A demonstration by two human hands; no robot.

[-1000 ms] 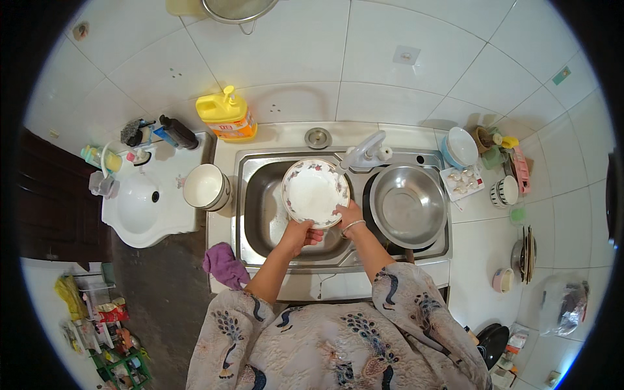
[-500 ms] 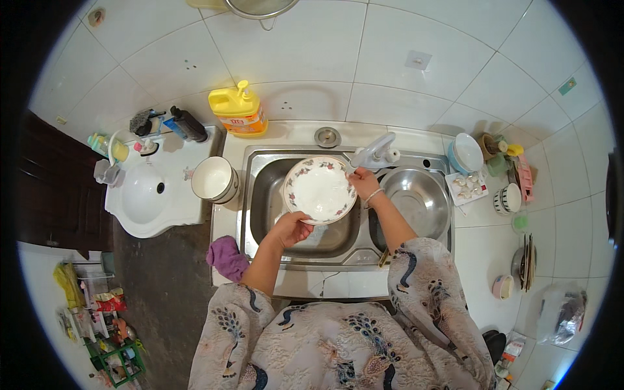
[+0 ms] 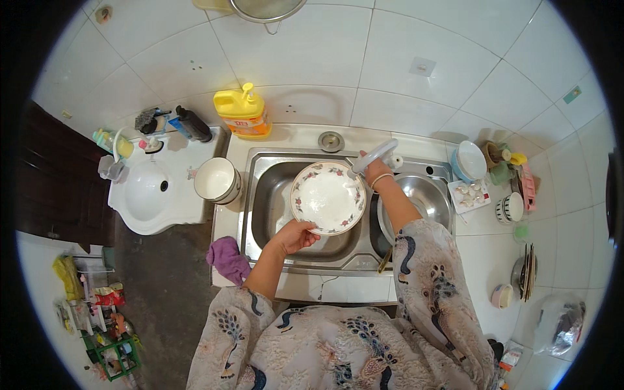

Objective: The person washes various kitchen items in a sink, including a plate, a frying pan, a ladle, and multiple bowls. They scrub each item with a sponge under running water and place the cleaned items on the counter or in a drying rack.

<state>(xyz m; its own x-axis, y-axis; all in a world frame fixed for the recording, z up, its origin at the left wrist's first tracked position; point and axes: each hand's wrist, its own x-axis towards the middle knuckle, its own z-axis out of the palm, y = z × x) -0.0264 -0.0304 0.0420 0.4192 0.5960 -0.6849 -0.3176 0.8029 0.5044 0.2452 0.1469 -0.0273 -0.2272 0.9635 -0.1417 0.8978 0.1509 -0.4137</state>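
A round white plate (image 3: 327, 198) with a flowered rim is tilted over the left basin of the steel sink (image 3: 266, 175). My left hand (image 3: 298, 238) grips its lower left edge, thumb on top. My right hand (image 3: 376, 170) is off the plate and up at the white faucet (image 3: 379, 156), whose spout partly covers the fingers; whether they close on it cannot be seen. Under my right forearm, a large steel bowl (image 3: 434, 195) sits in the right basin. A thin golden-brown handle (image 3: 385, 260) leans by that basin's front edge.
Left of the sink stand stacked bowls (image 3: 216, 179), a purple cloth (image 3: 227, 259) and a yellow detergent jug (image 3: 244, 114). To the right are a blue-and-white bowl (image 3: 469, 161), a white tray (image 3: 468, 194) of small pale items and patterned cups (image 3: 510, 207). A white washbasin (image 3: 133, 218) adjoins at left.
My right hand has let go of the plate's right edge and moved up to the faucet. The plate stays in my left hand, and the whole view has shifted slightly.
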